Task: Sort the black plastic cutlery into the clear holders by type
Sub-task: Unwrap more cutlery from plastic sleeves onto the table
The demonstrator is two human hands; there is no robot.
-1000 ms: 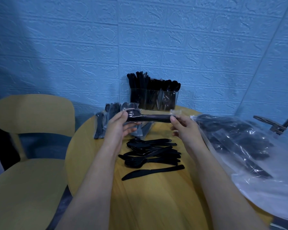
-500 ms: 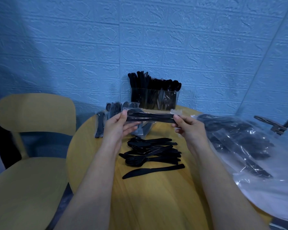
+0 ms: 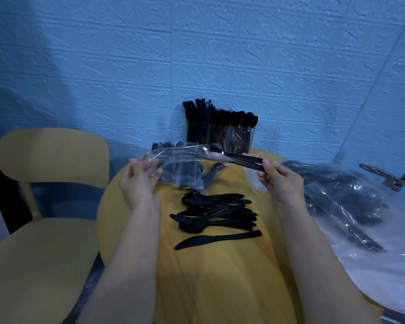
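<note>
Right hand (image 3: 278, 181) pinches the handles of a black plastic cutlery set (image 3: 241, 159) half inside a clear plastic sleeve (image 3: 178, 154), whose far end the left hand (image 3: 140, 181) grips. Both are above the round yellow wooden desk (image 3: 220, 277), before the clear three-compartment holders (image 3: 220, 136).

Yellow chair (image 3: 49, 206), blue brick-patterned wall (image 3: 220, 54)

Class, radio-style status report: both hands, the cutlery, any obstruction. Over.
Left hand pinches clear wrapper; right hand pinches cutlery set, half out. Holders stocked. Loose pile on table. Nothing blocking.
</note>
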